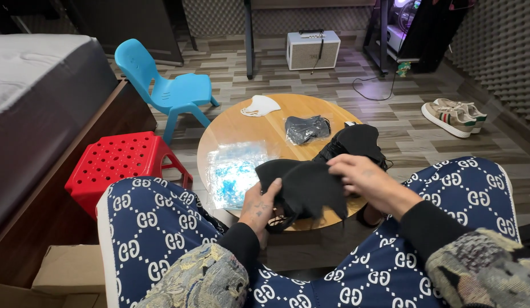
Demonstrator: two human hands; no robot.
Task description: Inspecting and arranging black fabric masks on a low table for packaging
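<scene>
At lower centre I see my left hand (260, 206) and right hand (362, 179) pinching opposite edges of a black cloth (303, 191), stretching it flat above the round table (236, 128).

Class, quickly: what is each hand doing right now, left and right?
Left hand: closed on the black cloth.
Right hand: gripping the same black cloth from above.

Clear plastic bag with blue contents (233, 171): lying flat on the table's left half.
Dark-filled clear plastic bag (306, 129): lying farther back.
Brown cardboard boxes (65, 272): sitting bottom left, on the floor.
</scene>
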